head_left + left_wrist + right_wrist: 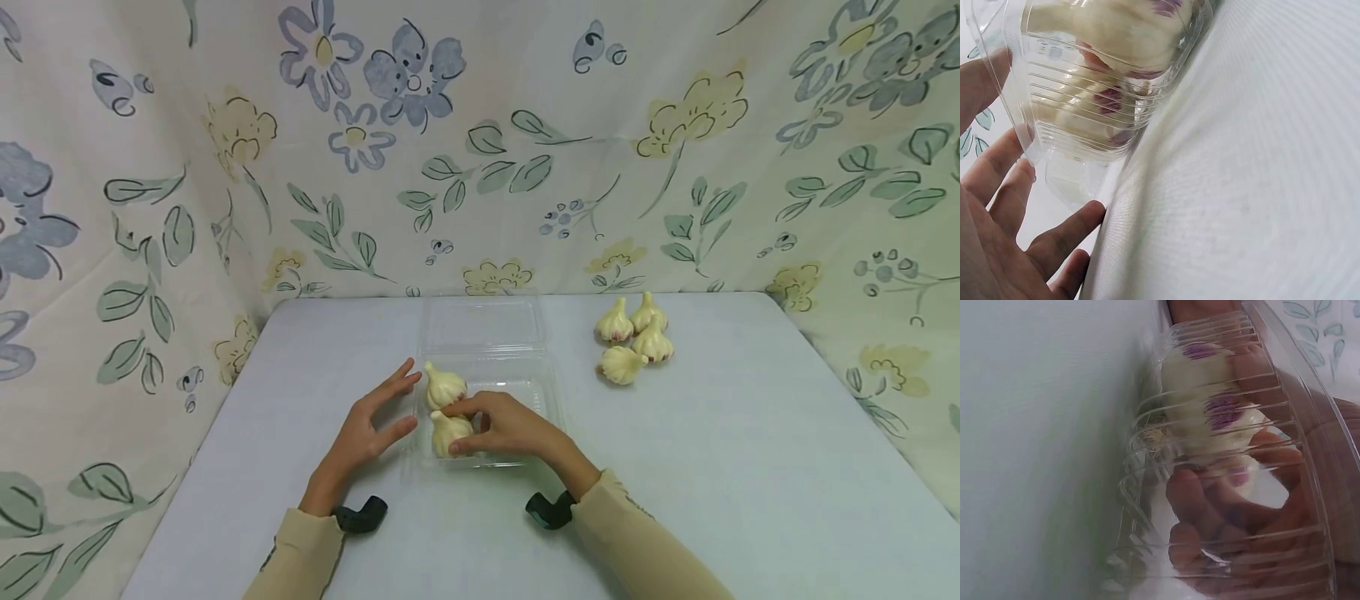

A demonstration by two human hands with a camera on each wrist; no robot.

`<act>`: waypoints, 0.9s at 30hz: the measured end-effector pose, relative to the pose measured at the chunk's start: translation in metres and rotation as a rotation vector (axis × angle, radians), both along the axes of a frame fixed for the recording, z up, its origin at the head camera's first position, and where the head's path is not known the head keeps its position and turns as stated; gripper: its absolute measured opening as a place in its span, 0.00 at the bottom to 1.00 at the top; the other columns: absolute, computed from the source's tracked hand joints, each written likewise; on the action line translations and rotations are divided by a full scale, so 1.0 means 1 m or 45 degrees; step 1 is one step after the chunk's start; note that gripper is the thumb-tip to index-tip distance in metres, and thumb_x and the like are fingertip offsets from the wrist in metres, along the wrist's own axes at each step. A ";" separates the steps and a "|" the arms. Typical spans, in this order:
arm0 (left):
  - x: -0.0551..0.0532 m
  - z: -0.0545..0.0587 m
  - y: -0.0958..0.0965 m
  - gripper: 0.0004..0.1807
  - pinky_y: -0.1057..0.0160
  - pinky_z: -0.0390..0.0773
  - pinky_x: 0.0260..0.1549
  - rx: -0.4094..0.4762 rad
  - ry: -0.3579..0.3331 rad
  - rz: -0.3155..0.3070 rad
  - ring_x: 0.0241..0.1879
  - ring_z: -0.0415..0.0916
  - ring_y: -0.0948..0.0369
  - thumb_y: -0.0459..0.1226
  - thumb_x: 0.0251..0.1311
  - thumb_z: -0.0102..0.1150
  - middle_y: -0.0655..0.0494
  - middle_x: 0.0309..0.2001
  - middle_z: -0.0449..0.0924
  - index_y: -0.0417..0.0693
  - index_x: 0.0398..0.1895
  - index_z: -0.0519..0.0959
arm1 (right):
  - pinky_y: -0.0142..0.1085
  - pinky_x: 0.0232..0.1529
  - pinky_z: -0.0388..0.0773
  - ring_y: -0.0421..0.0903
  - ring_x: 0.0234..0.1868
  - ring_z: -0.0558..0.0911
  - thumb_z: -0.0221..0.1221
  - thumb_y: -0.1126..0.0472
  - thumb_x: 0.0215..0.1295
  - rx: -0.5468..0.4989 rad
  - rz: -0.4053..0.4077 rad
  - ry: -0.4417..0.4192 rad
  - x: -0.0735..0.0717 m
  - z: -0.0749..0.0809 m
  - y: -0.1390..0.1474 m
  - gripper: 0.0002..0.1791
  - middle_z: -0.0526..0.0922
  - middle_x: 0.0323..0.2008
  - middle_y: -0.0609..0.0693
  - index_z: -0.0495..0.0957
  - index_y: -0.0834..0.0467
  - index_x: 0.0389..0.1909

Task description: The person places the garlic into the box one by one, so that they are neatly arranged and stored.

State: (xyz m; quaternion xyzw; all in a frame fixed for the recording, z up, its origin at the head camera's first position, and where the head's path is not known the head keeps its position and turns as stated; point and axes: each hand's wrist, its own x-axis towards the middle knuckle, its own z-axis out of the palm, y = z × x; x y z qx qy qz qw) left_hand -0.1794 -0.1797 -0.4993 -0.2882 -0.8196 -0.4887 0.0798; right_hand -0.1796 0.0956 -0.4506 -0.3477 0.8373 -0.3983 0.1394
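A clear plastic clamshell box lies on the table with its lid folded back. Two garlic bulbs sit along its left side, a rear one and a front one. My right hand reaches inside and grips the front bulb between thumb and fingers. In the right wrist view, purple-marked garlic and the curled fingers show through the ribbed wall. My left hand stays at the box's left side, fingers spread; in the left wrist view its fingertips meet the rim.
Several more garlic bulbs are grouped at the back right of the white table. Behind the table hangs a floral curtain, which also runs along both sides. A dark camera mount sits on each wrist.
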 end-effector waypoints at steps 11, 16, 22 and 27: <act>0.000 -0.003 -0.001 0.34 0.73 0.54 0.72 -0.002 -0.009 0.002 0.78 0.59 0.49 0.33 0.61 0.67 0.51 0.79 0.60 0.52 0.72 0.72 | 0.27 0.34 0.77 0.37 0.29 0.78 0.73 0.50 0.59 0.024 -0.019 -0.027 -0.002 -0.002 -0.011 0.28 0.88 0.49 0.44 0.83 0.49 0.61; 0.000 -0.003 -0.001 0.35 0.72 0.54 0.72 -0.004 0.003 0.002 0.78 0.60 0.49 0.33 0.60 0.68 0.49 0.79 0.60 0.51 0.72 0.72 | 0.27 0.33 0.77 0.38 0.28 0.78 0.73 0.51 0.59 -0.005 -0.010 -0.027 0.000 -0.001 -0.013 0.28 0.88 0.49 0.46 0.82 0.52 0.61; 0.000 0.000 -0.001 0.34 0.73 0.54 0.72 -0.001 -0.002 -0.003 0.78 0.59 0.49 0.33 0.60 0.68 0.49 0.79 0.60 0.51 0.72 0.72 | 0.27 0.30 0.75 0.39 0.25 0.76 0.74 0.52 0.59 0.009 -0.003 -0.062 -0.001 -0.001 -0.012 0.30 0.87 0.47 0.45 0.81 0.50 0.63; -0.001 0.001 -0.001 0.34 0.73 0.54 0.72 0.008 -0.017 -0.004 0.78 0.59 0.50 0.33 0.61 0.67 0.50 0.79 0.60 0.51 0.72 0.72 | 0.27 0.31 0.75 0.40 0.25 0.77 0.74 0.53 0.59 -0.001 0.005 -0.077 -0.003 0.000 -0.010 0.31 0.87 0.48 0.45 0.80 0.50 0.64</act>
